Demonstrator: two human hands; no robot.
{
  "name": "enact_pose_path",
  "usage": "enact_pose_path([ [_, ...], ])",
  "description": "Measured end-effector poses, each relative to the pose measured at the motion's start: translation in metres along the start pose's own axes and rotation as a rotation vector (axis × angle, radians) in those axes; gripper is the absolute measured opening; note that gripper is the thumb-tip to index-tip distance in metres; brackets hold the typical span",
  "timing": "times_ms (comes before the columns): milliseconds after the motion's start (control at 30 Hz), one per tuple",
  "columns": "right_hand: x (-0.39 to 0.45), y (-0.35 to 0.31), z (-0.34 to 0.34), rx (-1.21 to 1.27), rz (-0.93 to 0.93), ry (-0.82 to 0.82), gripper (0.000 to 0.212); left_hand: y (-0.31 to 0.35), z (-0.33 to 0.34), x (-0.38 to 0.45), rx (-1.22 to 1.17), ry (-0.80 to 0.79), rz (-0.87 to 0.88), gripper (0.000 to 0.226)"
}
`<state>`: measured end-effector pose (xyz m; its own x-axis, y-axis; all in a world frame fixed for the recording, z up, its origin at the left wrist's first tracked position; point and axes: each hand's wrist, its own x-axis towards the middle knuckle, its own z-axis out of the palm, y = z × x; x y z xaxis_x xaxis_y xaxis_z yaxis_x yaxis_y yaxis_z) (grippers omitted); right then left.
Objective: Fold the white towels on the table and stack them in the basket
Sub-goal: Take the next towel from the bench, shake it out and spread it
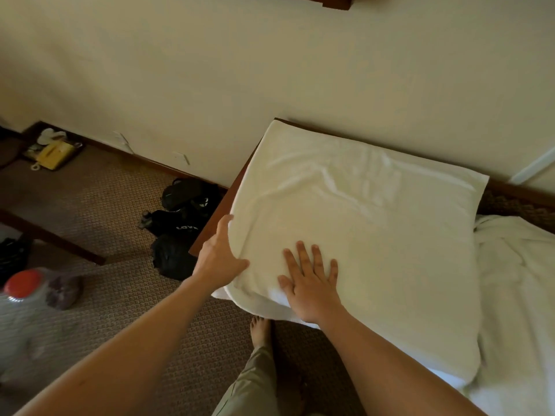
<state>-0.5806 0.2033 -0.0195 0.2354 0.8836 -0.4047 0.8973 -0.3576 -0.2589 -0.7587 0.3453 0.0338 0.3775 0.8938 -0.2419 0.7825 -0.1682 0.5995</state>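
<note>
The towel (354,229) covers nearly the whole wooden surface (210,226), spread under and ahead of both hands, its near edge drooping over the surface's front just behind the right hand (310,285). More white cloth (516,295) lies bunched well off to the right of that hand, touching the towel's right side. No basket is in view.

The right hand lies flat on the towel's near left part, fingers spread, palm pressing down. The left hand (220,256) sits just to the left of it at the towel's left edge, fingers curled around the edge with the thumb on top, gripping the cloth.

Judging from this, the towel is being smoothed or squared before a fold. The risks: with so much cloth hanging off the front, a pull by the left hand could drag the whole towel off toward the floor if the right palm lifts; the ripples ahead of the right hand could get folded in as creases; and the bunched cloth could be caught up in the fold.

Beyond the left hand, patterned carpet (105,199) carries dark bags (180,223); a bottle (24,298) stands far left. A plain wall (270,70) rises ahead.
</note>
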Motion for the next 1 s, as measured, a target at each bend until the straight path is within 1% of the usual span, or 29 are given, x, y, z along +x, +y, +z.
enact_pose_path([
  [33,0.0,0.0,-0.001,0.004,-0.002,-0.011,0.065,-0.006,-0.009,0.005,0.014,-0.003,0.003,0.097],
  [67,0.0,0.0,-0.002,0.005,-0.005,-0.016,0.065,-0.013,-0.017,0.011,0.006,0.003,-0.029,0.099],
  [133,0.0,0.0,-0.002,0.0,-0.007,-0.01,0.065,-0.027,-0.028,0.017,-0.027,0.066,-0.13,0.099],
  [167,0.0,0.0,-0.002,-0.001,-0.007,-0.006,0.065,-0.031,-0.027,0.016,0.049,0.124,-0.138,0.095],
  [200,-0.001,0.0,-0.001,0.001,-0.008,-0.002,0.064,-0.031,-0.022,0.013,0.197,0.188,-0.112,0.09],
  [233,-0.001,0.0,0.0,0.005,-0.008,0.005,0.064,-0.032,-0.011,0.009,0.358,0.234,-0.062,0.085],
  [267,-0.001,0.0,0.0,0.009,-0.01,0.014,0.064,-0.028,0.001,0.003,0.464,0.258,0.006,0.08],
  [300,-0.001,0.0,0.001,0.015,-0.013,0.019,0.064,-0.022,0.012,-0.002,0.483,0.236,0.083,0.077],
  [333,-0.001,0.0,0.001,0.021,-0.015,0.021,0.064,-0.016,0.023,-0.006,0.457,0.17,0.164,0.073],
  [367,0.0,0.0,0.001,0.026,-0.014,0.021,0.064,-0.012,0.034,-0.008,0.451,0.065,0.256,0.069],
  [400,0.0,0.0,0.001,0.027,-0.013,0.023,0.064,-0.011,0.044,-0.009,0.503,-0.059,0.342,0.066],
  [433,0.0,0.0,0.001,0.023,-0.015,0.025,0.064,-0.013,0.052,-0.01,0.577,-0.16,0.408,0.065],
  [467,-0.001,0.0,0.001,0.017,-0.018,0.025,0.065,-0.017,0.057,-0.01,0.614,-0.223,0.438,0.068],
  [500,-0.001,0.001,0.001,0.014,-0.02,0.022,0.065,-0.022,0.057,-0.011,0.604,-0.239,0.412,0.072],
  [533,-0.001,0.001,0.001,0.012,-0.02,0.02,0.065,-0.028,0.055,-0.011,0.558,-0.206,0.342,0.075],
  [600,-0.001,0.001,0.001,0.014,-0.014,0.022,0.065,-0.039,0.047,-0.011,0.455,-0.096,0.138,0.081],
  [633,-0.001,0.002,0.0,0.016,-0.012,0.025,0.065,-0.041,0.043,-0.011,0.414,-0.054,0.027,0.088],
  [700,0.0,0.001,0.001,0.024,-0.01,0.03,0.065,-0.036,0.037,-0.016,0.341,0.011,-0.151,0.11],
  [767,0.0,0.0,0.003,0.024,-0.005,0.031,0.065,-0.023,0.032,-0.017,0.239,0.072,-0.278,0.129],
  [800,0.0,0.0,0.004,0.014,-0.002,0.034,0.066,-0.017,0.029,-0.015,0.221,0.077,-0.327,0.134],
  [867,0.001,-0.001,0.004,-0.007,0.007,0.049,0.067,-0.008,0.022,-0.008,0.258,0.039,-0.379,0.137],
  [900,0.001,-0.001,0.004,-0.01,0.013,0.051,0.067,-0.005,0.019,-0.005,0.28,0.025,-0.372,0.136],
  [967,0.002,-0.002,0.004,-0.012,0.023,0.041,0.066,0.0,0.013,-0.002,0.239,0.022,-0.271,0.123],
  [1000,0.002,-0.002,0.003,-0.016,0.026,0.039,0.066,0.003,0.012,-0.001,0.154,0.015,-0.21,0.115],
])
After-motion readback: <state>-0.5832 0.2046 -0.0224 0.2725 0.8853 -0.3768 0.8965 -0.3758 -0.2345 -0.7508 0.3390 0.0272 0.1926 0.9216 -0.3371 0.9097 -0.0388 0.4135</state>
